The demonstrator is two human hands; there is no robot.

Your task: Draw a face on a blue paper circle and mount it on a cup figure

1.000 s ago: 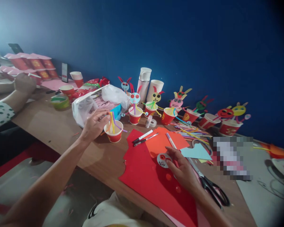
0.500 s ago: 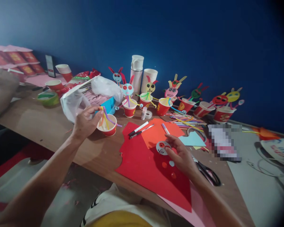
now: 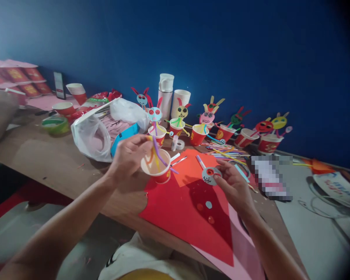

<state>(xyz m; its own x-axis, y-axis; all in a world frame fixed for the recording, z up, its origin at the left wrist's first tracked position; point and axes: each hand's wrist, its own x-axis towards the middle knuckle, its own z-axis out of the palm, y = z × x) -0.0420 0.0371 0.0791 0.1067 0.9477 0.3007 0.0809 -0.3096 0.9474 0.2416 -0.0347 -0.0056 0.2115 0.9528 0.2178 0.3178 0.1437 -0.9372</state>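
My left hand (image 3: 131, 157) pinches the bunched top of purple, yellow and orange pipe cleaners (image 3: 160, 153). These rise from a red and white paper cup (image 3: 163, 179), which hangs tilted over the edge of the red paper. Between the fingertips of my right hand (image 3: 235, 182) is a pale paper face disc (image 3: 209, 177) with a red-ringed eye and a drawn mouth; my thumb covers part of it. Red paper (image 3: 189, 225) and an orange sheet (image 3: 185, 171) lie below. Small paper dots (image 3: 209, 204) rest on the red one.
Decorated paper cups (image 3: 224, 134) with animal faces line the wall. Loose pipe cleaners (image 3: 221, 149), a tape roll (image 3: 179, 145) and a capped pen (image 3: 200, 161) lie in front. A plastic bag (image 3: 90, 140) stands left. At far left, another person's hand (image 3: 2, 112) is blurred.
My left hand has moved right, bringing the cup with its pipe cleaners off the bare tabletop towards the disc. My right hand has raised the disc slightly and shifted it right.
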